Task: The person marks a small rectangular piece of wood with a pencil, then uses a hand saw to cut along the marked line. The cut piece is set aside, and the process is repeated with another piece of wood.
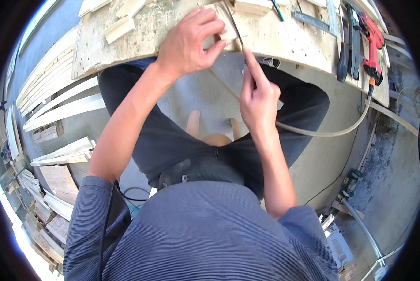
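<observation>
My left hand (189,44) is at the near edge of the worn wooden workbench (144,44). Its thumb and fingers close on a small pale wood piece (228,32), partly covered by the fingers. My right hand (259,93) is just off the edge, closed round the near end of a thin dark file-like tool (235,25). The index finger stretches along this tool, which runs away from me across or beside the wood piece. Its grip end is hidden in my palm, and I cannot tell its exact kind.
A red nail gun (373,44) with a hose (332,135) lies at the bench's right, beside a dark-handled tool (342,63) and a metal square (313,21). Wood offcuts (119,29) lie at left on the bench. Long wood strips (48,70) and a green power tool (351,181) are beyond.
</observation>
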A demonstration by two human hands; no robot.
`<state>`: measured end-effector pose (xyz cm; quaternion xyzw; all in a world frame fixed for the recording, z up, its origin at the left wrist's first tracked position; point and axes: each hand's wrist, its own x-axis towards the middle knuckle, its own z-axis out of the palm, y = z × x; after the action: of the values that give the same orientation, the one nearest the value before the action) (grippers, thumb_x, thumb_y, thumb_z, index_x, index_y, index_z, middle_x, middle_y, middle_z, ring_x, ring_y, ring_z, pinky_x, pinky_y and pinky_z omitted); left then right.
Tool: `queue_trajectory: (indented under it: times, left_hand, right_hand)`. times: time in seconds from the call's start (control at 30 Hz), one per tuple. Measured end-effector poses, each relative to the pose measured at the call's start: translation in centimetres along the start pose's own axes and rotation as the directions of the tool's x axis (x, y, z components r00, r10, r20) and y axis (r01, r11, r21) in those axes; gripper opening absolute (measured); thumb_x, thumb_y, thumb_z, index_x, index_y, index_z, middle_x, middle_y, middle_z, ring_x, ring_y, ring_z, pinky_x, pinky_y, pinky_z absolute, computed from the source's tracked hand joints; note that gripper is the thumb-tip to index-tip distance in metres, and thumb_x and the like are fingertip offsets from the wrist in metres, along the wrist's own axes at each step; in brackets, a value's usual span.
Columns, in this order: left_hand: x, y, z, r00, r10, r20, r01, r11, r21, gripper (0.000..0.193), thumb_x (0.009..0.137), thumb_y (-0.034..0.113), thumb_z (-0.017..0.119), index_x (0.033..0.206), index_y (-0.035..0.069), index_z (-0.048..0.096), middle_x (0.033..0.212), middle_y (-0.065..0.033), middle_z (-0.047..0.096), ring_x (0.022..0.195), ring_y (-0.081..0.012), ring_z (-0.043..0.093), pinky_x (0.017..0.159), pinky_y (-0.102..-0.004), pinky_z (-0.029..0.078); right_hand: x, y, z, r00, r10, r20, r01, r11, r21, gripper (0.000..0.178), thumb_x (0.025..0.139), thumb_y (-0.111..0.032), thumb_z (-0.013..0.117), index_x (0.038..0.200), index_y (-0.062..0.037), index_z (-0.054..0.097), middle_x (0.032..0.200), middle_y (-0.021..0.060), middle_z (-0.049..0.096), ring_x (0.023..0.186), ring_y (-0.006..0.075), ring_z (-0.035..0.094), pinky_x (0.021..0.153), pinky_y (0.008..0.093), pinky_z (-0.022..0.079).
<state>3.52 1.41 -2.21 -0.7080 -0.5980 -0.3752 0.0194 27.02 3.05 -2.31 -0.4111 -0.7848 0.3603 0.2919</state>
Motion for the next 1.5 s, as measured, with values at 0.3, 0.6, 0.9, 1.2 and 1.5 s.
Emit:
queue_trajectory:
  times: [0.3,0.6,0.9,1.2,1.5]
  left_hand:
    - [0.1,0.2,0.5,0.998,0.010,-0.056,-0.012,0.999,-0.034,0.021,0.090,0.018,0.087,0.099,0.008,0.070,0.099,-0.0069,0.063,0.101,-0.0333,0.066,0.087,-0.0440,0.059]
    - [0.0,0.2,-0.1,0.999,-0.021,-0.033,0.021,1.000,-0.023,0.021,0.089,0.016,0.086,0.099,0.009,0.069,0.100,-0.0068,0.063,0.104,-0.0323,0.066,0.087,-0.0430,0.059]
    - [0.4,0.2,-0.2,1.000,-0.022,-0.022,0.021,0.999,-0.030,0.022,0.089,0.017,0.086,0.099,0.008,0.068,0.101,-0.0077,0.063,0.106,-0.0333,0.066,0.089,-0.0442,0.060]
    - [0.2,0.6,-0.2,0.998,-0.062,-0.016,0.061,0.995,-0.081,0.021,0.088,0.014,0.085,0.099,0.008,0.069,0.102,-0.0083,0.063,0.107,-0.0342,0.066,0.093,-0.0454,0.060]
    - [-0.1,-0.2,-0.2,0.996,-0.085,0.041,0.087,0.995,-0.047,0.026,0.087,0.015,0.091,0.105,0.002,0.076,0.115,-0.0158,0.071,0.111,-0.0392,0.070,0.102,-0.0470,0.059]
  right_hand:
    - [-5.0,0.9,-2.2,0.995,0.075,0.070,-0.072,0.996,-0.050,0.062,0.110,0.009,0.061,0.166,-0.0164,0.065,0.090,0.0255,0.066,0.067,0.0133,0.050,0.068,0.0264,0.048]
    - [-4.6,1.0,-1.2,1.000,-0.008,0.007,0.008,1.000,0.004,0.062,0.109,0.006,0.062,0.166,-0.0175,0.064,0.085,0.0285,0.063,0.065,0.0237,0.060,0.066,0.0318,0.054]
    - [1.3,-0.3,0.6,1.000,-0.020,-0.005,0.020,1.000,0.002,0.054,0.110,0.002,0.064,0.162,-0.0139,0.066,0.079,0.0277,0.053,0.063,0.0339,0.057,0.064,0.0391,0.053]
    - [-4.2,0.4,-1.3,0.999,0.029,0.027,-0.027,0.997,-0.069,0.065,0.107,0.007,0.064,0.168,-0.0176,0.062,0.074,0.0270,0.060,0.059,0.0384,0.064,0.062,0.0356,0.053]
    - [3.9,-3.0,-4.9,0.972,-0.079,-0.220,0.085,0.996,0.016,0.053,0.114,-0.004,0.065,0.166,-0.0048,0.062,0.086,0.0138,0.078,0.064,0.0144,0.064,0.065,0.0325,0.055]
